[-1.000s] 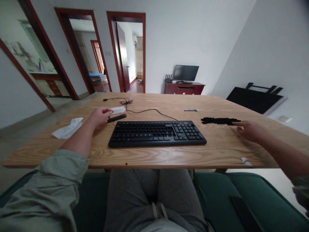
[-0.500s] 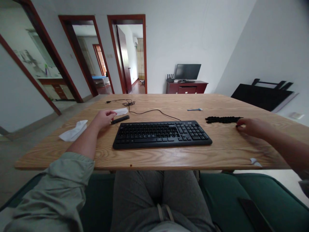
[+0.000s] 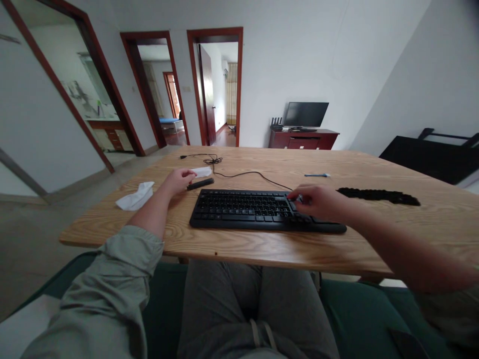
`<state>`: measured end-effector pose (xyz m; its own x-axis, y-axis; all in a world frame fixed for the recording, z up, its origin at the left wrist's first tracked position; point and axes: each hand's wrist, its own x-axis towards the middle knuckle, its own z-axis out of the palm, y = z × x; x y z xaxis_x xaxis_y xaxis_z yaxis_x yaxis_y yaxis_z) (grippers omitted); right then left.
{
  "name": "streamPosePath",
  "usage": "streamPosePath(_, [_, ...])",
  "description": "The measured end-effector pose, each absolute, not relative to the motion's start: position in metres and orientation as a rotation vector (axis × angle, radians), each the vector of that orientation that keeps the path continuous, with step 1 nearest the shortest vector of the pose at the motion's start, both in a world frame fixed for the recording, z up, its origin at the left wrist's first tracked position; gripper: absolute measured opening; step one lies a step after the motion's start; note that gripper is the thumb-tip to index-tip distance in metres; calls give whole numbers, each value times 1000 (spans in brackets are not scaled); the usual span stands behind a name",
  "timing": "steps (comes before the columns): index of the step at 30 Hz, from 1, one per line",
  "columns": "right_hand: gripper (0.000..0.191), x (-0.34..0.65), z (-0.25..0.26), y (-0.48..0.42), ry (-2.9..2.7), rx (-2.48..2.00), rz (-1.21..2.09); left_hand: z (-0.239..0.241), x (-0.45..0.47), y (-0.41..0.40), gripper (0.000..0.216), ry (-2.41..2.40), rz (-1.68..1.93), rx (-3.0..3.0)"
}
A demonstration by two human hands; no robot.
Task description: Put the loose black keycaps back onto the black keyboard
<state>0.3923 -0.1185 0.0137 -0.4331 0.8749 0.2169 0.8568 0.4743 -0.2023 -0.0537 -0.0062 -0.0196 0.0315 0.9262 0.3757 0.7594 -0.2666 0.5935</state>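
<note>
A black keyboard (image 3: 243,207) lies on the wooden table in front of me. Over its right part is my right hand (image 3: 314,199), fingers pinched together above the keys; anything small between them cannot be made out. My left hand (image 3: 180,180) rests left of the keyboard with its fingers curled together. Its fingertips are by a folded white tissue (image 3: 202,172) and the end of a short black stick (image 3: 201,184); whether they grip anything is unclear. To the right lies a row of small black pieces, apparently keycaps (image 3: 377,195).
A crumpled white tissue (image 3: 136,196) lies by my left forearm. The keyboard's cable (image 3: 239,174) runs behind it to a coiled bundle. A thin blue brush-like tool (image 3: 316,175) lies farther back. The table's front edge (image 3: 239,263) is just before my lap.
My right hand has moved left from the end of the black keycap row to above the keyboard's right part. My left hand has stayed by the black stick. The view has shifted slightly.
</note>
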Motion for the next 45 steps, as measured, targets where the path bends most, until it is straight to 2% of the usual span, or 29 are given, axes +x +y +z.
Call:
streamPosePath(6, [16,319,-9,-95,-2475,-1266,44,-21,-52,-7,34,1703,1036,2075])
streamPosePath(15, [23,331,-21,-93,-2465,-1217,230,-20,-51,-5,34,1725,1019,2053])
streamPosePath(23, [27,330,-19,-96,-2406,-1194,229,-17,-49,-9,36,1750,990,2064])
streamPosePath(33, [23,328,-19,-100,-2525,-890,344,-17,-48,-9,33,1731,991,2080])
streamPosePath(45, [18,324,-17,-104,-2472,-1108,258,-20,-51,-6,35,1708,977,2061])
